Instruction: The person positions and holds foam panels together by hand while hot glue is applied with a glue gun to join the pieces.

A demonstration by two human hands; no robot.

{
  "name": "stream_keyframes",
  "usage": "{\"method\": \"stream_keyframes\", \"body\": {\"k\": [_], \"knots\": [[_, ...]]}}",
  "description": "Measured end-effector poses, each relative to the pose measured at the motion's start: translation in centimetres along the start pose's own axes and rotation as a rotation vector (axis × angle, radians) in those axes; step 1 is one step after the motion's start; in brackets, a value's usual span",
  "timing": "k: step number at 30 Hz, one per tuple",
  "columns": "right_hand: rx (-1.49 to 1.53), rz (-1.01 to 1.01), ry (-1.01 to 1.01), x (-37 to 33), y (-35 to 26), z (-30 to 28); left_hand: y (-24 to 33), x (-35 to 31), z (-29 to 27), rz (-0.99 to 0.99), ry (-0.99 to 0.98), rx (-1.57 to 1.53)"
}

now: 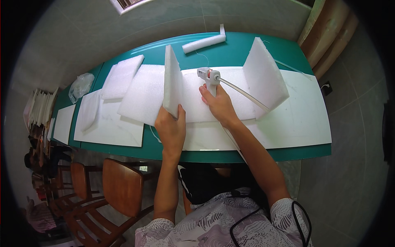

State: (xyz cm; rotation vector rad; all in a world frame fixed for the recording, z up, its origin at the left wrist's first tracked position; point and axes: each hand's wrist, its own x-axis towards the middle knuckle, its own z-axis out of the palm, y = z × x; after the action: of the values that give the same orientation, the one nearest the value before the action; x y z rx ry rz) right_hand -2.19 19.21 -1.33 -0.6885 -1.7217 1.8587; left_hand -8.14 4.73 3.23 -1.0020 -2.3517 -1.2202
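Note:
My left hand [170, 125] is closed on the near lower corner of a white foam panel [172, 80], which stands upright on a long flat foam sheet [203, 103]. In my right hand [221, 103] is a white glue gun [211, 78], gripped by its handle, its nozzle toward the upright panel. A long pale glue stick [245, 94] juts from the gun's back end toward the right. Across the sheet's right end stands a second foam panel [265, 78], leaning slightly. My fingers partly hide the gun's handle.
White boards [302, 127] lie on the green table [284, 153]. Loose foam sheets [122, 77] and a clear plastic bag [81, 87] are at the left, and a foam strip [203, 43] lies at the back. Wooden chairs [122, 187] stand along the near left side.

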Motion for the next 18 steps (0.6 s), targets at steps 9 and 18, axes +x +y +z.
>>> {"method": "stream_keyframes", "body": {"k": [9,18], "knots": [[-0.070,-0.028,0.021,-0.2,0.1,-0.2,-0.5,0.0,0.2,-0.032,-0.015,-0.033],[-0.075,-0.030,0.004,-0.2,-0.2,0.0,-1.3,0.0,0.5,-0.002,0.024,-0.026]]}}
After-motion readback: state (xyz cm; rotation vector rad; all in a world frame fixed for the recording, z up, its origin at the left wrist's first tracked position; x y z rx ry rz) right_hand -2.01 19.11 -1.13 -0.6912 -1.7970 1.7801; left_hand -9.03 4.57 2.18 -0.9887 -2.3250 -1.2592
